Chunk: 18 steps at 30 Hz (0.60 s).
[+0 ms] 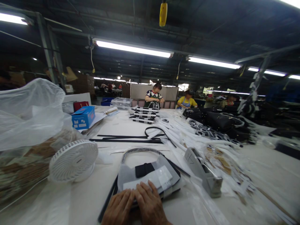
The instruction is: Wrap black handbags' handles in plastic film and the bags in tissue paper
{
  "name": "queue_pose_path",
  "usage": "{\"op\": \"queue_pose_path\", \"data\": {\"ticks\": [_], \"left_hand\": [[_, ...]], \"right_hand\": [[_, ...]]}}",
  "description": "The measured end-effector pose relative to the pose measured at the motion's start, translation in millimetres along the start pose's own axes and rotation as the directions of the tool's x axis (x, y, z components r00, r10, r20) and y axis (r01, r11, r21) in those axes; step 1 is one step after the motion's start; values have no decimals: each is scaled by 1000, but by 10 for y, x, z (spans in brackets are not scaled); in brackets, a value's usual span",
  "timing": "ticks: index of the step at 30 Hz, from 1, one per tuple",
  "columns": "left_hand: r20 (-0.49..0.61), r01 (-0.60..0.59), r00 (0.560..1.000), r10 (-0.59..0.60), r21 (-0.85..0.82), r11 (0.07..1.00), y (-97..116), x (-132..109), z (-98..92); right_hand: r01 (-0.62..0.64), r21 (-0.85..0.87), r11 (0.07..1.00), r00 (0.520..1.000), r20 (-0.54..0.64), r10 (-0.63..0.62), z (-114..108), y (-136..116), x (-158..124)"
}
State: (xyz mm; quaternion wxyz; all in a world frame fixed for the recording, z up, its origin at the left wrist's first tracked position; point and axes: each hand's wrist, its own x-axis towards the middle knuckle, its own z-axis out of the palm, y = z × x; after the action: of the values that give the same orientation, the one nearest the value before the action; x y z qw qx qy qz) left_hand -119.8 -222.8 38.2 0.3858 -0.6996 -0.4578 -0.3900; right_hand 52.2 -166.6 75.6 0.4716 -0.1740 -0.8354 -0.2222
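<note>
A flat bag with a wrapped handle arching at its far side lies on the white table in front of me. A black rectangle and a white packet rest on its pale covering. My left hand presses on the bag's near edge, fingers side by side and pointing away from me. Beside it, thumbs close together, my right hand lies on the same edge with its fingers extended over the white layer. What is beneath both palms is hidden.
A white fan and a blue box stand at the left. To the right are a grey tape dispenser, white strips and black bags. Black straps lie beyond the bag. Two people work across the table.
</note>
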Motion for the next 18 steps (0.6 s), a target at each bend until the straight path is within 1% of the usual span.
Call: {"op": "queue_pose_path", "data": {"ticks": [7, 10, 11, 15, 16, 18], "left_hand": [[-52, 16, 999, -16, -9, 1000, 13, -5, 45], [-64, -2, 998, 3, 8, 1000, 3, 57, -8], [-47, -19, 999, 20, 19, 1000, -7, 87, -42], [88, -121, 989, 115, 74, 990, -59, 172, -180], [108, -138, 986, 128, 82, 987, -66, 174, -198], [112, -128, 987, 118, 86, 988, -68, 159, -204]], "right_hand": [[-1, -2, 1000, 1000, 6, 1, -1, 2, 10], [-3, 2, 1000, 1000, 0, 3, -13, 1, 26], [-4, 2, 1000, 1000, -2, 4, -16, 0, 29], [-3, 2, 1000, 1000, 6, 3, -18, -7, 27], [-4, 3, 1000, 1000, 7, 4, -13, -11, 23], [-26, 9, 1000, 999, -20, 26, 5, -20, 14]]}}
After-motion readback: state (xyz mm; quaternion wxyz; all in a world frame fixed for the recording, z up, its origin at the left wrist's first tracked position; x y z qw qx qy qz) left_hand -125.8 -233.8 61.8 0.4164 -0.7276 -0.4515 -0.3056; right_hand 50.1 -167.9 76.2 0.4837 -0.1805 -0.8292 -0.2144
